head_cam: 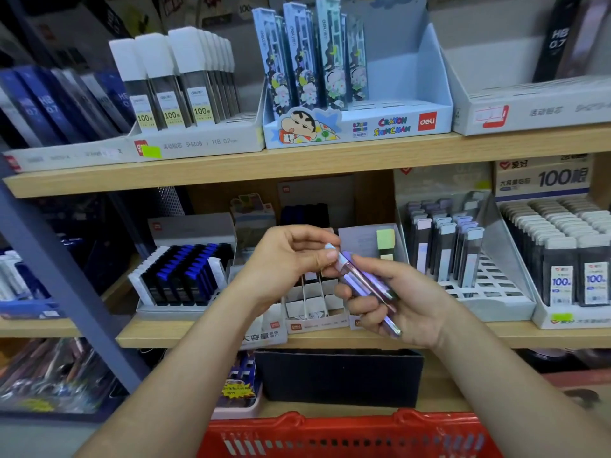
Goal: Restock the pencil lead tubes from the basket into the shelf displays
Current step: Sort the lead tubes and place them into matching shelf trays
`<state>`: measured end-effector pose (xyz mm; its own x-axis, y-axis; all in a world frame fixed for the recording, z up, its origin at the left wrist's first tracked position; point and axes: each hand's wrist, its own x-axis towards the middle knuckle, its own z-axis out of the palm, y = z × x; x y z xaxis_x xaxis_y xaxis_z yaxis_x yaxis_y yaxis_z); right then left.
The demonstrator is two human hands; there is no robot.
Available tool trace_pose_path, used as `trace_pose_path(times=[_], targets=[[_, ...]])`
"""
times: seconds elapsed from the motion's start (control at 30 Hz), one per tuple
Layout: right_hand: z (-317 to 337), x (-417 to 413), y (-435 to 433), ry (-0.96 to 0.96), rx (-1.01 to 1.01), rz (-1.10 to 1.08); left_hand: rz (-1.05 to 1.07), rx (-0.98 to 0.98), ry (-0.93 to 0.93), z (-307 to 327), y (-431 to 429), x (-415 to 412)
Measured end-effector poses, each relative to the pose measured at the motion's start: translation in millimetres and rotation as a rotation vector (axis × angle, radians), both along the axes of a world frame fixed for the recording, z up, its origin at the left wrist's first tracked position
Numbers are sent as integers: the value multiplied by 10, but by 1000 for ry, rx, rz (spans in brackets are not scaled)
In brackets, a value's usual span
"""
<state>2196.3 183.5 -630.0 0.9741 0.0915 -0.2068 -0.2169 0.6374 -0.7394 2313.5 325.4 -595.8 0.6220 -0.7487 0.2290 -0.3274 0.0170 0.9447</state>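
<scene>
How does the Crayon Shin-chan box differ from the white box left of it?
The Crayon Shin-chan box is light blue with a cartoon figure; the white box bears a green sticker. Its tubes are patterned blue; the white box's have white caps. Both share one shelf.

Right hand holds lead tubes, maybe three

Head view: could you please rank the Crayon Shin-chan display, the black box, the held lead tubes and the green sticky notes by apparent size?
1. Crayon Shin-chan display
2. black box
3. lead tubes, nearer the camera
4. green sticky notes
</scene>
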Motion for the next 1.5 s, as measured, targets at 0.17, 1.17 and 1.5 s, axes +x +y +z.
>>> trace_pose_path(times=[0.17, 1.17, 1.5], targets=[[39, -1, 15, -70, -365, -61, 185, -10, -64, 4, 83, 103], [-1, 41, -181, -32, 13, -414, 517, -4, -495, -223, 21, 347], [-57, 99, -130, 39, -113, -415, 517, 227, -600, -357, -54, 382]])
